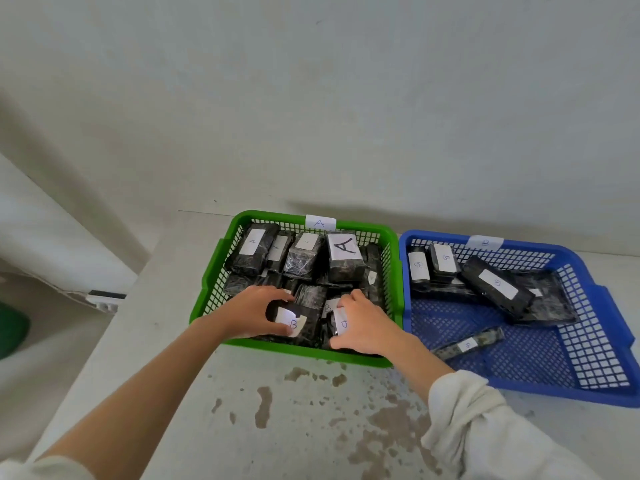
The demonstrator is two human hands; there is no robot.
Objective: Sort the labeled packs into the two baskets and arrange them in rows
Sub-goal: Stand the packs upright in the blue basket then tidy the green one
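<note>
A green basket [221,258] tagged A holds several black wrapped packs; those along its far side carry A labels, such as the big-lettered pack [344,258]. Inside its near side, my left hand [252,311] grips a black pack labelled B [294,318]. Beside it my right hand [360,323] grips another B-labelled pack [341,322]. To the right, a blue basket [595,341] tagged B holds several B packs, two upright at its far left [431,266], one lying aslant [497,289], and a thin one [467,344] near the front.
Both baskets sit side by side on a pale, stained tabletop [294,410] against a white wall. The table's left edge drops off to a floor with a green object [12,329] at far left.
</note>
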